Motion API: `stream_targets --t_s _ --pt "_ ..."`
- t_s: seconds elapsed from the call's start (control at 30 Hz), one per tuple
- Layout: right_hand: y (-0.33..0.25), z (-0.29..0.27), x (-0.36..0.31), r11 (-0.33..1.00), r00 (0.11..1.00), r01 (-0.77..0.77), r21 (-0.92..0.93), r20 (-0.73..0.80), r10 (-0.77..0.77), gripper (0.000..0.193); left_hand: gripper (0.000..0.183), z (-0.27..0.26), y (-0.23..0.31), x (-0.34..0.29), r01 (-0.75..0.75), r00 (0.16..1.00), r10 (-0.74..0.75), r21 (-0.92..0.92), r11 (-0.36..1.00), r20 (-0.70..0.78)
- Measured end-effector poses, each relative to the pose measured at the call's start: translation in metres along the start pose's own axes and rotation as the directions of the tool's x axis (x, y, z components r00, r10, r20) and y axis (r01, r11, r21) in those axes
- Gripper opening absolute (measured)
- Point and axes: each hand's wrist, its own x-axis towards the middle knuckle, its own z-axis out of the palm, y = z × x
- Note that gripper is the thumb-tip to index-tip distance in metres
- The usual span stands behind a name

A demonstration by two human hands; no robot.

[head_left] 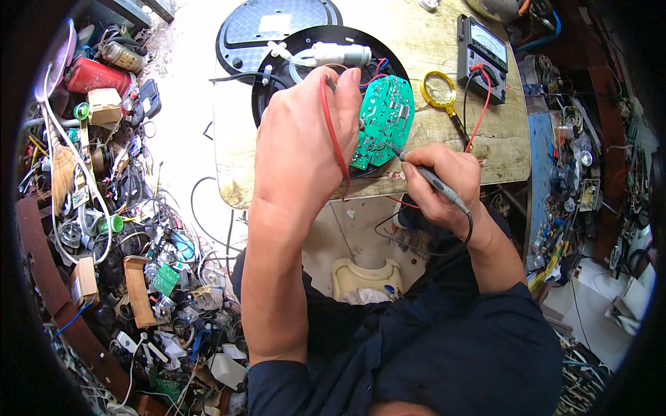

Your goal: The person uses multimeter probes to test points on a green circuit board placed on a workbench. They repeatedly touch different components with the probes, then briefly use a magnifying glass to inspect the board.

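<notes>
A green circuit board [383,114] lies tilted in a round black housing [371,40] on the wooden table. My left hand [295,139] is closed over the board's left side. A red test lead [331,128] comes out at its fingers and hangs down past the wrist; its probe is mostly hidden by the hand. My right hand [447,187] is closed round a grey test probe [436,179] with a black lead. This probe points at the lower right part of the board. Behind my left hand, a white-grey cylindrical pump or motor [340,54] sits in the housing.
An analog multimeter [484,55] with red and black leads stands at the table's right. Beside it lies a yellow-rimmed magnifying glass [438,90]. A round dark cover [267,35] rests at the back left. Heaped scrap parts [166,281] and cables flank the table.
</notes>
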Motion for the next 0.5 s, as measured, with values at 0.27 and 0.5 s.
stream_targets --t_s 0.27,0.5 --pt "-0.0001 -0.0006 0.0012 1.0 1.0 0.015 -0.004 -0.003 -0.015 0.018 0.047 -0.0007 0.002 -0.0012 0.022 1.0 -0.022 -0.008 1.0 0.01" --pt "-0.0014 -0.0009 0.0016 1.0 1.0 0.009 -0.009 0.0 -0.009 0.018 0.047 -0.0029 0.0021 -0.0008 0.024 1.0 -0.024 -0.017 1.0 0.02"
